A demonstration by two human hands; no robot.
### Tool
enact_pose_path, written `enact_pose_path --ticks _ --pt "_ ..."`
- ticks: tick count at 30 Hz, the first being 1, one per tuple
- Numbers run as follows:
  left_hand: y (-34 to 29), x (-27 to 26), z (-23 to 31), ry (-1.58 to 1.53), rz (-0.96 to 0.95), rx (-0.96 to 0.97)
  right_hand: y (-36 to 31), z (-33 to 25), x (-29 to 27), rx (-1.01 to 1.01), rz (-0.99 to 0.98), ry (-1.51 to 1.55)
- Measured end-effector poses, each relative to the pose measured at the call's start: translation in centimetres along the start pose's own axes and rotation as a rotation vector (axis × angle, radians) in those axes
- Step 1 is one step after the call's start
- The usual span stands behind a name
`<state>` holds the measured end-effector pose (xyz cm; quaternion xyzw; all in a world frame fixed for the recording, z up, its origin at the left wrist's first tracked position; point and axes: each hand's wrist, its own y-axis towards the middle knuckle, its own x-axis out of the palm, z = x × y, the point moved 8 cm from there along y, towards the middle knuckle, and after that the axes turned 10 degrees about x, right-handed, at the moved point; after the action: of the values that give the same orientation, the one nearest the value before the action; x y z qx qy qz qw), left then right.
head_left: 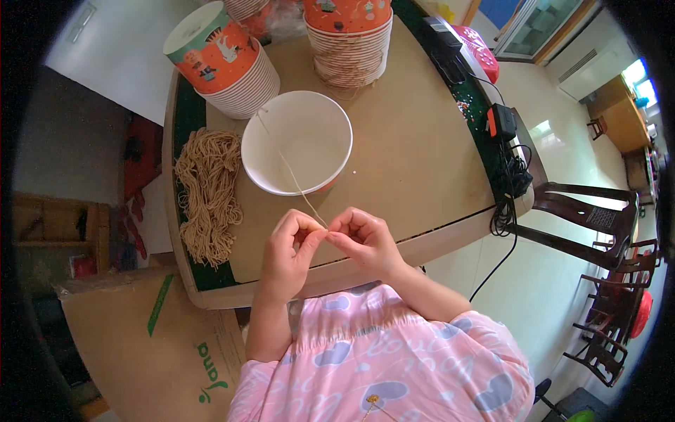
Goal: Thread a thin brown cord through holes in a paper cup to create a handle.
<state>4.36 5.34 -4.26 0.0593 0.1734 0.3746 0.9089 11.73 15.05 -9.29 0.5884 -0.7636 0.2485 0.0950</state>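
Note:
A thin beige string (290,167) runs across the mouth of a white paper bucket (313,130) and down to my fingers. My left hand (290,247) pinches the string's near end between thumb and forefinger. Fingertip to fingertip with it, my right hand (362,239) is closed in a pinch on the same end. The string's far end lies over the bucket's upper left rim, with a small knot or loop there. To the left of the bucket lies a loose bundle of beige strings (209,197).
Behind the bucket stand two stacks of orange-patterned paper buckets, one tilted (225,60) and one with strings round it (349,53). A black adapter with cables (503,123) lies along the table's right edge. A cardboard box (151,344) is at lower left, a dark wooden chair (583,218) at right.

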Motion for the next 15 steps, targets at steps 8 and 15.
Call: enact_pose_path --ticks 8,15 --pt "3.5 -0.2 4.2 0.418 0.007 0.322 1.8 0.1 -1.8 0.023 0.170 0.100" --pt "7.9 0.3 0.7 0.439 -0.252 0.177 4.8 0.8 -2.6 0.024 0.106 0.265"
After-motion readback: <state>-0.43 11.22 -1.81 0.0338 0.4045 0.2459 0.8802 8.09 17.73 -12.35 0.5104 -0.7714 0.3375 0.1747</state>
